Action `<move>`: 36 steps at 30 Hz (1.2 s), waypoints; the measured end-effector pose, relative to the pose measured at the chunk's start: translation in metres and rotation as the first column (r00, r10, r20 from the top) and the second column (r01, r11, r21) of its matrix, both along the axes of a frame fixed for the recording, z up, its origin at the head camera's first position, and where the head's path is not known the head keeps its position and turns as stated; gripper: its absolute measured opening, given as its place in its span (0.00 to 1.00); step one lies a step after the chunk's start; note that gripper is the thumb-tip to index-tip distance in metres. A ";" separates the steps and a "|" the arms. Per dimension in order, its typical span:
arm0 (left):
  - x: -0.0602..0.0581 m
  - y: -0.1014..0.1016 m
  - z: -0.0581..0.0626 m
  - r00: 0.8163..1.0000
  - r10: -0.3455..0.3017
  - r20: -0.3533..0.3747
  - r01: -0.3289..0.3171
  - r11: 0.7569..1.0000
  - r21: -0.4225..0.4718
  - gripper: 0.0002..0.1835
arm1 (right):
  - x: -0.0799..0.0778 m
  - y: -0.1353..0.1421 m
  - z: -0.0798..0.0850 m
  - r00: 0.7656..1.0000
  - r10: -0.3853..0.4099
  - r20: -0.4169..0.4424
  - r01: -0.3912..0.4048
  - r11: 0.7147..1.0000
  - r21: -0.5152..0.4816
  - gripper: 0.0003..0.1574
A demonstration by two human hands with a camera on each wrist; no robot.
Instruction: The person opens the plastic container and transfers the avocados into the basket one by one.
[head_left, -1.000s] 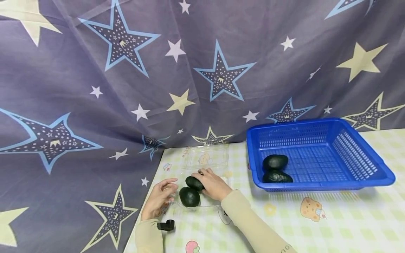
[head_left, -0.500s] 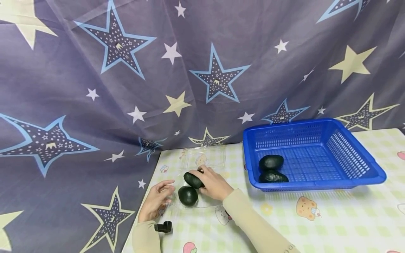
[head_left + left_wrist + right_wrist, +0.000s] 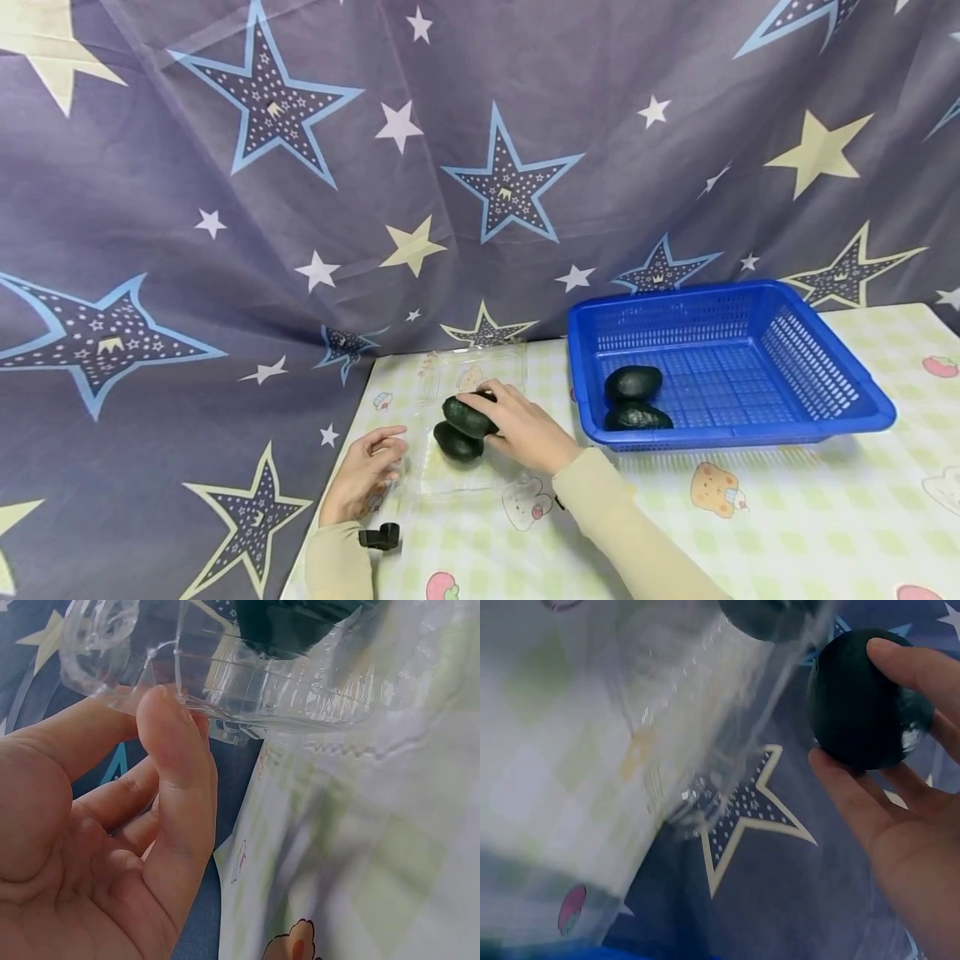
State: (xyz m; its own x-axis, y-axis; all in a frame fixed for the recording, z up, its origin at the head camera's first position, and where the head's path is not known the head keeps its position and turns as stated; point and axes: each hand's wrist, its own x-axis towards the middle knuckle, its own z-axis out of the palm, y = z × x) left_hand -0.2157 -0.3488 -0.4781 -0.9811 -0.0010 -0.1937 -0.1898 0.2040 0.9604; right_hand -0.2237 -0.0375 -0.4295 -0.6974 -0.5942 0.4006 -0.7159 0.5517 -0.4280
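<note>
My right hand (image 3: 528,429) grips a dark green avocado (image 3: 467,414), fingers and thumb around it, as the right wrist view also shows for this avocado (image 3: 859,701). A second avocado (image 3: 457,443) lies in the clear plastic box (image 3: 438,482), just below the held one in the head view. My left hand (image 3: 363,475) is at the box's left side. In the left wrist view its fingertips pinch the edge of the plastic box (image 3: 247,697), with part of a dark avocado (image 3: 289,626) showing through the wall.
A blue perforated basket (image 3: 738,435) stands at the right, with two avocados (image 3: 633,383) against its left side. The box's clear lid (image 3: 513,360) lies folded back toward the star-patterned curtain (image 3: 225,167). A checked cloth (image 3: 555,542) covers the table.
My right hand has lifted its avocado up and to the right within the box area. The other avocado has shifted away from the near edge. My left hand stays by the box.
</note>
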 end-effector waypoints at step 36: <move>0.001 0.000 0.001 1.000 -0.010 -0.004 0.010 1.000 -0.019 0.26 | 0.013 0.091 0.024 0.985 -0.147 -0.092 0.140 0.987 -0.084 0.46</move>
